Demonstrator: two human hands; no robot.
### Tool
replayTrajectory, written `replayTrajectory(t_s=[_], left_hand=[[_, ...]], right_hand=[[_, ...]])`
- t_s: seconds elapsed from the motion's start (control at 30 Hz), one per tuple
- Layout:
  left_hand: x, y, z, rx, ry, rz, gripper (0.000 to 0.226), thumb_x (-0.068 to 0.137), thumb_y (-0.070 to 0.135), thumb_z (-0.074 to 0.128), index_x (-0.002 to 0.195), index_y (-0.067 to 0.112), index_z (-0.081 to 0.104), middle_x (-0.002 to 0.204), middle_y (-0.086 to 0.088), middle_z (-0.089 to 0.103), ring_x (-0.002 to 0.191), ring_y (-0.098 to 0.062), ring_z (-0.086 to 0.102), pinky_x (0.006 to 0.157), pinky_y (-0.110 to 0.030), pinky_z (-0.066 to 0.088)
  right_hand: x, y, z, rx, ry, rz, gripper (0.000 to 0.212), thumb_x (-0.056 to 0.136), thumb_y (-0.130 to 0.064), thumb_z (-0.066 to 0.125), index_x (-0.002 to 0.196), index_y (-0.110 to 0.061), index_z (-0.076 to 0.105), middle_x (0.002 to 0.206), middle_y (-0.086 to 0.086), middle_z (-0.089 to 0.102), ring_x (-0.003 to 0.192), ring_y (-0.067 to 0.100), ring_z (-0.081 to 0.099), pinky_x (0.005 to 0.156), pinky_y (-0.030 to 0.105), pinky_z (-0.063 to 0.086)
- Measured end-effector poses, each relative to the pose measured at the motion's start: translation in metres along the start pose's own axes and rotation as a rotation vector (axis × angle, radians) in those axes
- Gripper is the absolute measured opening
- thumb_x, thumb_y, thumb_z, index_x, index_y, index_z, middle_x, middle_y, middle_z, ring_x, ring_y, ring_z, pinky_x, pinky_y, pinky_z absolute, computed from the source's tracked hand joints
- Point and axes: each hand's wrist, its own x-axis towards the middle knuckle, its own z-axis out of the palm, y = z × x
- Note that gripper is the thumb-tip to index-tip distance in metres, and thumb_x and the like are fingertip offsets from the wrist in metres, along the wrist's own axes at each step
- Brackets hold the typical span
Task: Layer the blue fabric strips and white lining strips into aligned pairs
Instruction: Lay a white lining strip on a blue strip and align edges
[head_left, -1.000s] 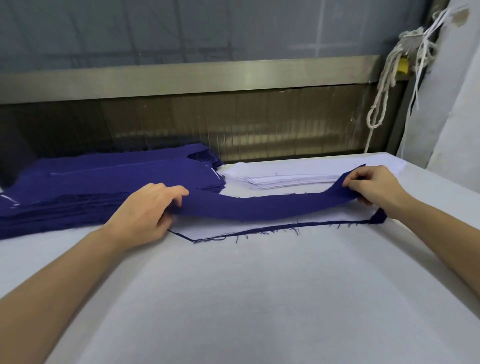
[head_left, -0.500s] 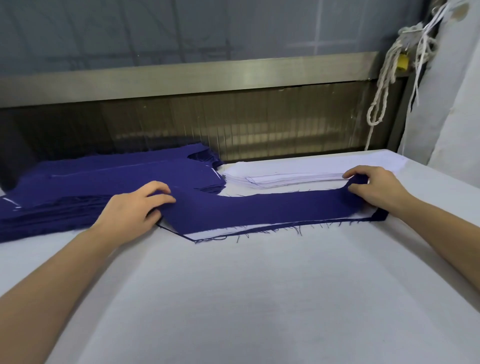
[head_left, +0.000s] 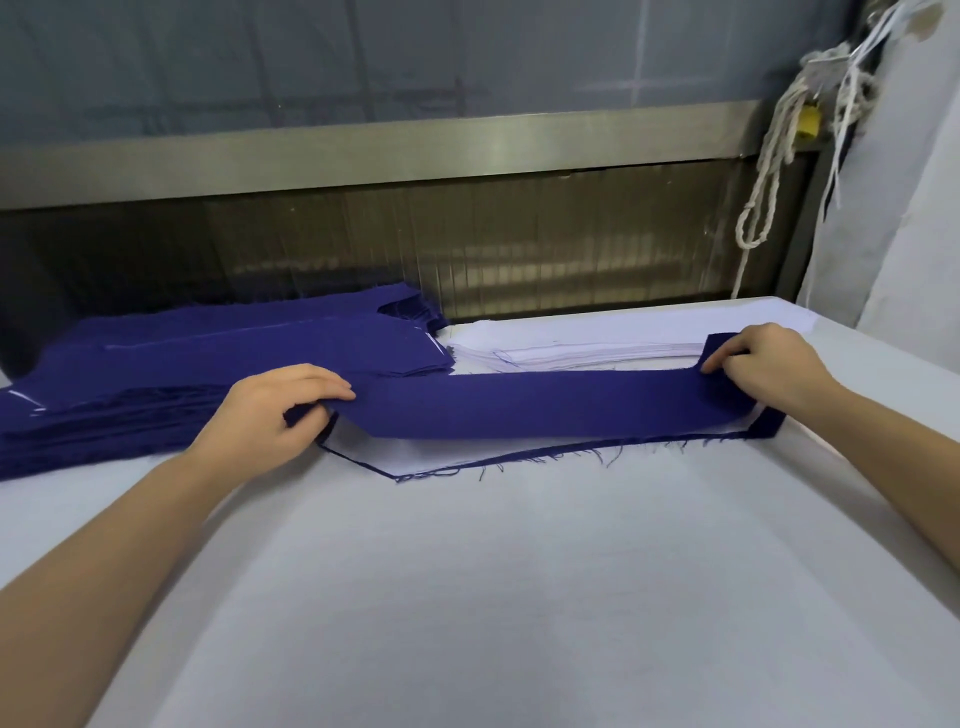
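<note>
Carefully I pinched the blue strip (head_left: 519, 408) taut, left hand (head_left: 275, 410) and right hand (head_left: 766, 364), to match the white lining (head_left: 410, 457).

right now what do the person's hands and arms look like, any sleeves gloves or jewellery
Both are bare. The left hand and right hand wear no gloves, rings or watch that show, and no sleeve shows anywhere up to the frame's edge.
</note>
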Motion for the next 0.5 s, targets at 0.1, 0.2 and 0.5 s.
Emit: replayTrajectory(t_s=[0.1, 0.2, 0.5], left_hand=[[0.0, 0.0059, -0.0027, -0.012, -0.04, 0.005, 0.03, 0.074, 0.004, 0.052, 0.091, 0.007, 0.076, 0.095, -0.001, 0.069, 0.089, -0.02, 0.064, 0.083, -0.017, 0.046], [-0.0007, 0.0079, -0.0018, 0.002, -0.102, 0.001, 0.034, 0.072, 0.005, 0.048, 0.09, 0.007, 0.076, 0.095, 0.001, 0.068, 0.089, -0.02, 0.064, 0.082, -0.028, 0.048], [-0.0023, 0.0019, 0.0065, 0.004, -0.166, -0.065, 0.016, 0.091, 0.018, 0.058, 0.095, 0.012, 0.073, 0.094, 0.011, 0.066, 0.09, -0.013, 0.061, 0.078, -0.023, 0.043]], right_hand=[[-0.0009, 0.0011, -0.0006, -0.049, 0.001, 0.014, 0.033, 0.079, -0.004, 0.049, 0.064, -0.028, 0.066, 0.077, 0.0, 0.062, 0.077, 0.023, 0.053, 0.054, 0.025, 0.034], [-0.0025, 0.0006, 0.0, -0.096, -0.02, 0.013, 0.025, 0.08, -0.01, 0.051, 0.071, -0.022, 0.071, 0.079, 0.002, 0.067, 0.081, 0.026, 0.058, 0.066, 0.031, 0.046], [-0.0042, 0.0011, -0.0028, -0.124, -0.104, 0.013, 0.02, 0.083, -0.007, 0.053, 0.079, -0.02, 0.067, 0.085, 0.003, 0.065, 0.082, 0.023, 0.056, 0.068, 0.03, 0.043]])
